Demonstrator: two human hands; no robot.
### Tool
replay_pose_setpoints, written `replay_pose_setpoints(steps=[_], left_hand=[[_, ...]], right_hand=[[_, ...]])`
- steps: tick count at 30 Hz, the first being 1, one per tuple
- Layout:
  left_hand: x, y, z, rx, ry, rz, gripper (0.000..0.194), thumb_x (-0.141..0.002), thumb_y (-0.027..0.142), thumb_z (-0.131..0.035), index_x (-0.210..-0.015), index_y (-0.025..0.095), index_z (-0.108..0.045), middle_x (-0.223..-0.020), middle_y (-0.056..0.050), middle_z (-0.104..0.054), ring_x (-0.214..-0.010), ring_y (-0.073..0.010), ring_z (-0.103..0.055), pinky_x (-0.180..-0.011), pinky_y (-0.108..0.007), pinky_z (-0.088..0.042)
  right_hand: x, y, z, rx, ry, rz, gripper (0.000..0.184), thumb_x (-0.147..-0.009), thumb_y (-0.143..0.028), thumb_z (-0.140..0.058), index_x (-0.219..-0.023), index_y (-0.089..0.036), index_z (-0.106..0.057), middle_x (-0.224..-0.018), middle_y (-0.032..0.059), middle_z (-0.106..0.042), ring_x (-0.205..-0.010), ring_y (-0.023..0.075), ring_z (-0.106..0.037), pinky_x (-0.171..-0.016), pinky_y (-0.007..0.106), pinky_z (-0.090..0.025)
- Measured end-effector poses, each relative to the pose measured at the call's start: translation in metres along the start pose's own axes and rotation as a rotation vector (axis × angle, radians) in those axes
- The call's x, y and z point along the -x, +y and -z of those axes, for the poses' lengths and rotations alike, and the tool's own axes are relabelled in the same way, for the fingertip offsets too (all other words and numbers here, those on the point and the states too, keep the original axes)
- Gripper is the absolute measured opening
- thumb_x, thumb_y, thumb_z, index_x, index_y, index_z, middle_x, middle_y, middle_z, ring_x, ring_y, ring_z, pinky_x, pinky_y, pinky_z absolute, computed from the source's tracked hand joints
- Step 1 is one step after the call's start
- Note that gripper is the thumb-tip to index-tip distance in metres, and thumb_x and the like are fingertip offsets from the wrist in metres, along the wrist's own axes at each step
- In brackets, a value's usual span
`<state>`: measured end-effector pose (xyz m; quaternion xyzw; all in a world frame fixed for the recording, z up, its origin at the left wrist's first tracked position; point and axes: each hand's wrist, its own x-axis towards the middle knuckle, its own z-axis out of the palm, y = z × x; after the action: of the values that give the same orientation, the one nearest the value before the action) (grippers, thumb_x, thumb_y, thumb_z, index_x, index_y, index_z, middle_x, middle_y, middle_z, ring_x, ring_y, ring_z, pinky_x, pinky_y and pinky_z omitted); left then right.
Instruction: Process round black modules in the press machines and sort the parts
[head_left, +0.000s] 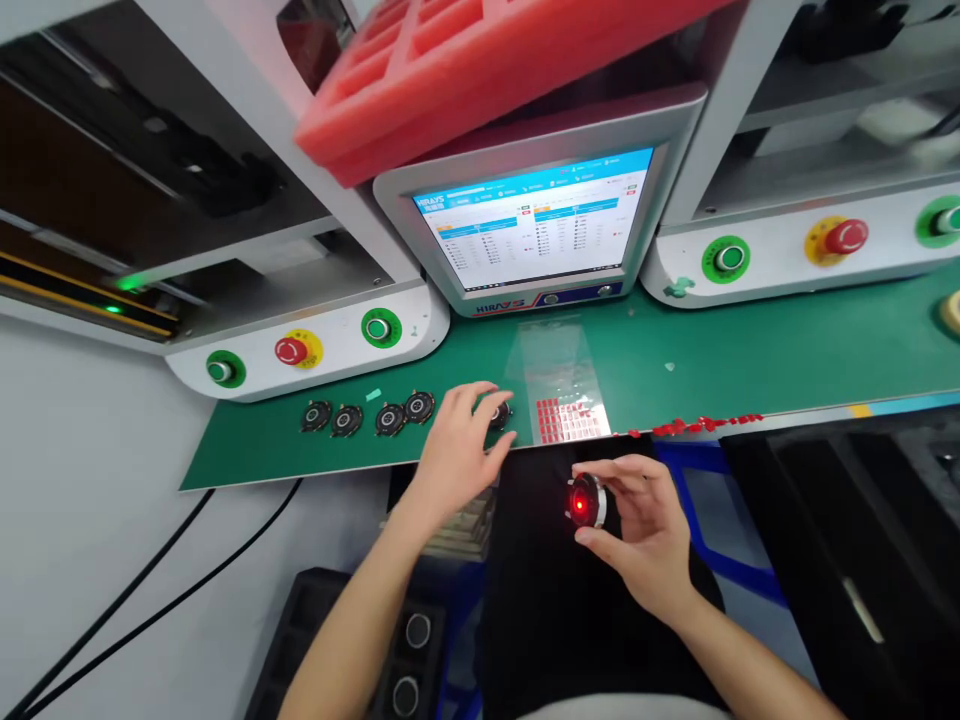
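In my right hand (641, 525), a round black smartwatch body (586, 502) is gripped by its edge between thumb and fingers. A red light glows on its face, and it is held just off the front edge of the bench. My left hand (469, 440) reaches over the green mat with fingers and thumb apart around another round black watch body (501, 412), which the fingers partly cover. Whether they touch it I cannot tell. Several similar watch bodies (390, 419) lie in a row to the left. Right of my left hand is a clear sheet with small red pieces (559, 420).
A lit monitor (540, 225) stands behind the green mat (645, 350), between two machines with green buttons (378, 327) and red stop buttons (291, 350). Red foam (465, 80) rests above it. Red scraps (697, 426) lie along the edge. A black tray (307, 620) sits below left.
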<state>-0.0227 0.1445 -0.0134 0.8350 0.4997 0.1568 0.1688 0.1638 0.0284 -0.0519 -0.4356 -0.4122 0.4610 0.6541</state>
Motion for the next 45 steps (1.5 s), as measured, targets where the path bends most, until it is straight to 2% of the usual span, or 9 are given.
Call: replay_pose_setpoints(steps=[3,7,15,21,27,31,35,38,45], left_hand=[[-0.018,-0.023,0.008,-0.173,-0.205,-0.064,0.051,-0.084,0.026,-0.062,-0.133,0.014,-0.051,-0.136,-0.014,-0.051,-0.127,-0.0304,-0.044,-0.107,-0.047,-0.040],[-0.032,-0.038,0.009,-0.168,-0.393,-0.095,0.044,-0.085,0.023,-0.063,-0.128,0.016,-0.055,-0.125,-0.010,-0.058,-0.114,-0.0255,-0.055,-0.100,-0.042,-0.047],[-0.036,-0.045,0.004,-0.188,-0.354,-0.105,0.037,-0.081,0.024,-0.071,-0.117,0.018,-0.063,-0.114,-0.007,-0.065,-0.104,-0.0250,-0.062,-0.089,-0.038,-0.051],[-0.026,-0.048,-0.002,-0.126,-0.232,-0.033,0.037,-0.081,0.025,-0.072,-0.116,0.019,-0.063,-0.112,-0.006,-0.068,-0.103,-0.0214,-0.065,-0.091,-0.033,-0.051],[-0.030,-0.034,0.002,-0.233,-0.320,-0.016,0.020,-0.081,0.024,-0.067,-0.101,0.019,-0.070,-0.112,-0.008,-0.066,-0.105,-0.0262,-0.063,-0.085,-0.034,-0.051],[-0.037,-0.031,0.007,-0.160,-0.280,-0.018,0.022,-0.070,0.021,-0.073,-0.092,0.020,-0.073,-0.100,-0.006,-0.070,-0.091,-0.0250,-0.067,-0.083,-0.033,-0.052],[-0.038,-0.032,0.003,0.042,-0.138,0.046,0.051,-0.059,0.019,-0.074,-0.110,0.019,-0.069,-0.098,-0.007,-0.071,-0.090,-0.0262,-0.067,-0.086,-0.038,-0.052],[-0.045,-0.027,-0.010,0.288,0.011,0.139,0.065,-0.063,0.027,-0.071,-0.126,0.015,-0.060,-0.096,-0.008,-0.071,-0.082,-0.0219,-0.067,-0.082,-0.038,-0.055],[-0.096,-0.002,-0.061,0.839,0.243,0.238,0.043,-0.077,0.037,-0.058,-0.111,0.010,-0.061,-0.091,-0.009,-0.068,-0.081,-0.0160,-0.068,-0.079,-0.035,-0.058]], right_hand=[[0.001,0.004,0.007,0.036,-0.031,0.008,0.056,-0.072,-0.018,-0.082,-0.118,-0.031,-0.052,-0.112,0.0016,-0.069,-0.103,0.0147,-0.067,-0.092,0.027,-0.054],[0.005,0.009,0.014,0.073,-0.019,-0.015,0.054,-0.073,-0.019,-0.081,-0.117,-0.031,-0.053,-0.111,0.0029,-0.069,-0.101,0.0157,-0.067,-0.090,0.028,-0.056],[0.007,0.015,0.019,0.102,-0.045,-0.054,0.051,-0.073,-0.020,-0.081,-0.115,-0.031,-0.054,-0.111,0.0034,-0.068,-0.101,0.0168,-0.068,-0.087,0.029,-0.058],[0.013,0.013,0.017,0.110,-0.081,-0.048,0.050,-0.073,-0.022,-0.081,-0.115,-0.032,-0.054,-0.111,0.0028,-0.068,-0.102,0.0167,-0.068,-0.089,0.029,-0.057],[0.012,0.010,0.018,0.205,-0.029,-0.030,0.045,-0.075,-0.029,-0.079,-0.110,-0.029,-0.052,-0.108,0.0039,-0.070,-0.092,0.0165,-0.070,-0.082,0.030,-0.059],[-0.022,0.003,0.030,0.519,-0.084,0.166,0.042,-0.075,-0.033,-0.078,-0.107,-0.024,-0.052,-0.098,0.0048,-0.069,-0.079,0.0186,-0.069,-0.074,0.033,-0.059],[-0.072,-0.005,0.054,1.057,-0.168,0.366,0.034,-0.078,-0.027,-0.074,-0.104,-0.020,-0.054,-0.099,0.0103,-0.067,-0.093,0.0278,-0.064,-0.084,0.042,-0.054],[-0.113,-0.005,0.063,1.161,-0.231,0.355,0.033,-0.079,-0.023,-0.071,-0.107,-0.019,-0.054,-0.100,0.0120,-0.066,-0.098,0.0313,-0.060,-0.086,0.045,-0.050],[-0.195,0.017,0.049,1.267,-0.371,0.318,0.036,-0.086,-0.030,-0.066,-0.115,-0.013,-0.055,-0.102,0.0093,-0.064,-0.094,0.0233,-0.060,-0.086,0.041,-0.050]])
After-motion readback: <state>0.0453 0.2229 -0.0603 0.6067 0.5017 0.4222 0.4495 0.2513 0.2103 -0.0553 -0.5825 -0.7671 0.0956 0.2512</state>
